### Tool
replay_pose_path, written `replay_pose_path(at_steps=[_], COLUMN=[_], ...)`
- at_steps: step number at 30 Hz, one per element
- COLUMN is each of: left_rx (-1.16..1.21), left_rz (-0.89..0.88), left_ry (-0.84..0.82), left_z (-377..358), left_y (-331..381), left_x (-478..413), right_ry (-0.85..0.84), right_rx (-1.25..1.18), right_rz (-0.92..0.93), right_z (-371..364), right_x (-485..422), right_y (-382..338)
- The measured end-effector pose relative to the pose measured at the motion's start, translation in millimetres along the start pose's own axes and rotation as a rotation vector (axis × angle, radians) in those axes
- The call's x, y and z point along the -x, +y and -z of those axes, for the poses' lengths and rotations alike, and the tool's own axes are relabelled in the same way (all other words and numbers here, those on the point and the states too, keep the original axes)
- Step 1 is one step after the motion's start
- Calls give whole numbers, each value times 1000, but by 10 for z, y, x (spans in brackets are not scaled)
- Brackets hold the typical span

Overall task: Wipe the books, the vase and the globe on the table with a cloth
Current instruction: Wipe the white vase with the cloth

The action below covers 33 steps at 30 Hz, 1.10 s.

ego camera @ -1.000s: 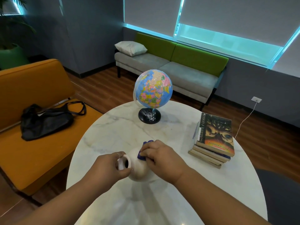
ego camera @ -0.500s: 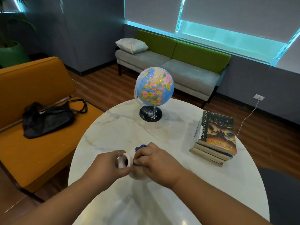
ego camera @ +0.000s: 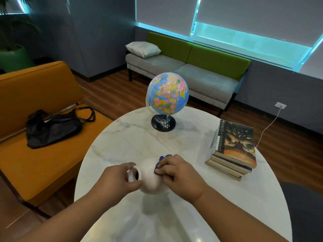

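Note:
A small white vase (ego camera: 148,180) is tipped on its side over the round marble table (ego camera: 132,142), its mouth turned left. My left hand (ego camera: 115,182) grips the vase around its neck and rim. My right hand (ego camera: 178,173) holds a blue cloth (ego camera: 161,160) bunched under its fingers and presses it against the vase's body. A colourful globe (ego camera: 167,93) on a black base stands at the far side of the table. A stack of books (ego camera: 234,151) lies at the right edge.
An orange sofa (ego camera: 43,95) with a black bag (ego camera: 52,126) on it stands left of the table. A grey and green bench (ego camera: 192,67) with a white pillow sits behind. A white cable (ego camera: 269,126) runs to a wall socket at right.
My right hand slid the cloth to the vase's neck, then back toward its far side. My left hand keeps its hold on the rim.

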<state>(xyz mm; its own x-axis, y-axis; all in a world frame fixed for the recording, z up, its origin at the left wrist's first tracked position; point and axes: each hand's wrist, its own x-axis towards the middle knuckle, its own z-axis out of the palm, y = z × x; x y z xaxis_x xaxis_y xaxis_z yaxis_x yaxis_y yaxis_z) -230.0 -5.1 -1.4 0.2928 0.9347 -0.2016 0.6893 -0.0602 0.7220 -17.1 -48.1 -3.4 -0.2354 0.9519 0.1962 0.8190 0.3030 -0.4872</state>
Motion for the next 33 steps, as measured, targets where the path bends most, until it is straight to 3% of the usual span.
replay_pose_path(at_steps=[4, 9, 11, 14, 16, 19, 25, 29, 31, 33], left_rx=[13, 6, 12, 59, 91, 102, 53, 70, 68, 61], left_rz=[13, 13, 15, 41, 56, 63, 73, 80, 82, 76], left_ry=[11, 11, 7, 11, 9, 12, 22, 31, 36, 38], left_z=[-8, -8, 3, 3, 7, 7, 7, -8, -18, -24], left_y=[22, 38, 20, -44, -78, -96, -104, -160, -169, -157], left_x=[-6, -14, -2, 20, 36, 54, 51, 86, 92, 92], right_ry=[76, -9, 68, 327, 394, 361, 196, 385, 378, 360], right_rx=[-37, -1, -76, -284, -376, -427, -364, -468, -491, -482], right_rz=[-216, -2, -29, -241, -489, -606, -305, -553, -707, -714], right_z=[26, -141, -224, -320, -336, -314, -363, -322, -298, -306], right_x=[-50, -26, 92, 269, 332, 317, 302, 382, 368, 342], right_y=[6, -247, -195, -5, 106, 55, -251, -26, 28, -39])
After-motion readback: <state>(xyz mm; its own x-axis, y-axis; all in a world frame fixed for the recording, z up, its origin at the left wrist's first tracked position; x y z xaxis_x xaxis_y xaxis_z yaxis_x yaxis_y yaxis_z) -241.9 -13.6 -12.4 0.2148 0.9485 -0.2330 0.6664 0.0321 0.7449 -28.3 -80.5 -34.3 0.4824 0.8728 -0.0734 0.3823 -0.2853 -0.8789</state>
